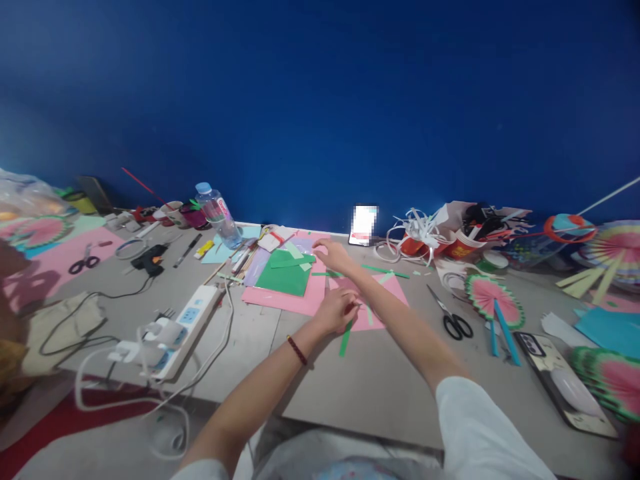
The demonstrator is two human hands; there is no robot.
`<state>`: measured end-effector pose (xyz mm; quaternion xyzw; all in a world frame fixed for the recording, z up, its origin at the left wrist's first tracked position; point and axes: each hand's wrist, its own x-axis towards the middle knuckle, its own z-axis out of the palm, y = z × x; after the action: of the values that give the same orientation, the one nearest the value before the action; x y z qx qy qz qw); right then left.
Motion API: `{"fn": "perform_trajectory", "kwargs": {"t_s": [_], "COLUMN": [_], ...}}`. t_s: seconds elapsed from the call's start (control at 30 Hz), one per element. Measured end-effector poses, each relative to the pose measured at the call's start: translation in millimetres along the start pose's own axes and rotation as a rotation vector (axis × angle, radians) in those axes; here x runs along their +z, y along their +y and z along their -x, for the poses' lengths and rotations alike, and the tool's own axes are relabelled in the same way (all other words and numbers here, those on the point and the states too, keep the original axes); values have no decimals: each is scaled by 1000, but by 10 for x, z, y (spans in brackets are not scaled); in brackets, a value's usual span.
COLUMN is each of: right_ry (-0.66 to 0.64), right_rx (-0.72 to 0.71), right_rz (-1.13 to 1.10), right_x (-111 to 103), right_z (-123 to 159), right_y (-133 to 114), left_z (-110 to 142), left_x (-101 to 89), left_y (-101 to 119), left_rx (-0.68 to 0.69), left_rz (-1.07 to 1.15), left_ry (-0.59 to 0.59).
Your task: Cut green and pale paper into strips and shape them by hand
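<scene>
My left hand (341, 312) rests low over a pink sheet of paper (395, 288), its fingers pinched together. What they hold, if anything, is too small to make out. A green paper strip (345, 342) sticks out below that hand, and another green strip (385, 271) lies along the sheet's far edge. Farther off, my right hand (331, 256) reaches over with curved fingers apart, beside the right edge of a stack of green paper (285, 279). Loose green pieces lie on top of this stack, with larger pink paper (270, 300) beneath.
Black scissors (456, 325), a pleated watermelon-pattern paper fan (493, 300) and a phone (560, 380) lie to the right. On the left are a power strip (187, 327), a glue gun (150, 260) and a water bottle (220, 217). A lit phone (363, 225) leans against the blue wall.
</scene>
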<state>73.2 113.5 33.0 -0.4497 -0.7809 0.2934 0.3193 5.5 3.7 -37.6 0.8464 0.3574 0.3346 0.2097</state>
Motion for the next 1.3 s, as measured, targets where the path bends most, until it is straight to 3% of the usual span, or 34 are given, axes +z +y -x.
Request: {"fn": "perform_trajectory", "kwargs": {"t_s": [0.2,0.33,0.47,0.6,0.73,0.83,1.0,1.13,1.3], "right_ry": [187,78,-66,-80,-26,36,122,186,261], "right_rx": [-37,87,132,103,72,55,-6,22,178], "right_rz": [200,291,270,282,319,350,383,385,262], "right_x": [-640,-869,-904,-855,-791,-735,-647,-595,-558], "right_z": [978,1697,2127,2210,2174,2190,2254,2270,2277], "right_y": [284,455,513,536,581,627,668,670,696], "left_z": [0,-6,-12,-8,6,9,-17,-30,-15], "left_x": [13,-2,-20,-68,-92,-68,-38,-38,-92], "left_y": [4,13,21,73,161,193,118,25,74], "left_rx": [-28,-66,-76,18,222,242,81,-51,26], "left_rz": [37,56,36,-8,-65,-129,-222,-166,-80], "left_ry": [19,22,6,-9,-181,-268,-145,-43,-11]}}
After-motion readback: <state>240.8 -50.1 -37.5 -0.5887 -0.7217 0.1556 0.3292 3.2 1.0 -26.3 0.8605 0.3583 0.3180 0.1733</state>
